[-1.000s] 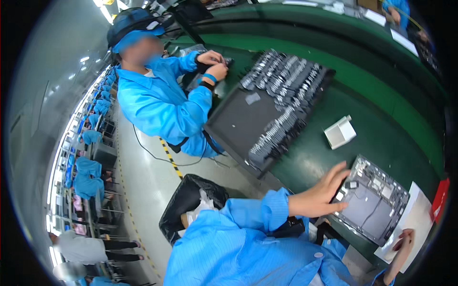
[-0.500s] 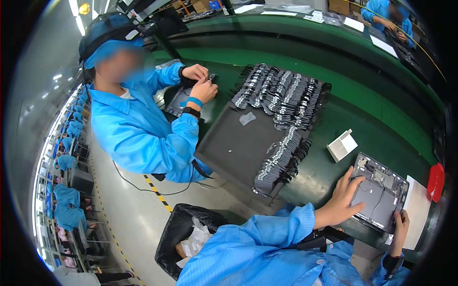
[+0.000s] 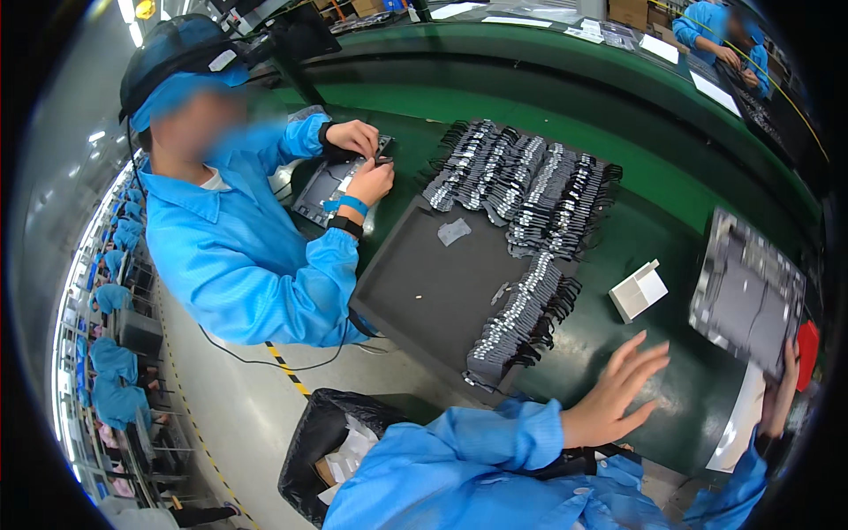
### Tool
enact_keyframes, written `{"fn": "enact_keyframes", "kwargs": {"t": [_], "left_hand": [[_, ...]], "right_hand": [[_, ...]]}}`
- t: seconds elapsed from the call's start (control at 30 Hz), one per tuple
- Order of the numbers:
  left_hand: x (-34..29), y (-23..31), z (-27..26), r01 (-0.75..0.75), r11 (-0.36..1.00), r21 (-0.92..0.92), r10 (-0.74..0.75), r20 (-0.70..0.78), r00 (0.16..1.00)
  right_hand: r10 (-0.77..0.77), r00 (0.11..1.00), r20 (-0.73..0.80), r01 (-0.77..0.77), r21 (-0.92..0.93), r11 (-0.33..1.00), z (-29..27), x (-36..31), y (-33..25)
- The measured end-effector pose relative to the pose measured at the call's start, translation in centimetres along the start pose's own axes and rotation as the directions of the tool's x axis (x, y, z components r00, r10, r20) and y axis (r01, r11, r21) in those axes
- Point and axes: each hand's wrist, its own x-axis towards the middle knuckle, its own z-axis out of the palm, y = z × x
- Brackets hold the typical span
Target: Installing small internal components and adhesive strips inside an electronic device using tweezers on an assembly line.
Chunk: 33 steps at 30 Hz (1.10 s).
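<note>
One grey panel (image 3: pixel 746 296) in right hand (image 3: pixel 782 397), left hand (image 3: pixel 618 393) empty.

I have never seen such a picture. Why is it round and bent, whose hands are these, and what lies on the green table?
A wide fisheye camera on a worker's head looks down, so straight edges bend. The two blue-sleeved arms at the bottom are the wearer's. The left hand hovers open over the green table. The right hand holds the edge of a grey flat metal panel, lifted and tilted. Nearby lie a small white box and a dark tray with rows of small black-and-silver parts. Another person works beside.
</note>
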Motion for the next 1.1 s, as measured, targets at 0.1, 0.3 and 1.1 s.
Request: {"fn": "enact_keyframes", "kwargs": {"t": [0.1, 0.3, 1.1], "left_hand": [[-1.4, -1.4, -0.3, -0.010, 0.995, 0.101, -0.001, 0.111, 0.994], [-1.3, -1.0, 0.1, -0.103, 0.989, 0.110, 0.081, 0.185, 0.979], [0.8, 0.0, 2.0, -0.181, 0.938, 0.296, 0.108, 0.248, 0.963]], "right_hand": [[-0.027, 0.992, 0.123, 0.053, -0.207, 0.977, 4.9, 7.6, -0.4], [0.189, 0.982, -0.005, -0.185, -0.230, 0.955, 16.3, 22.0, 6.7], [-0.446, 0.882, 0.153, 0.302, -0.910, 0.284, 0.8, 5.3, -10.8]]}}
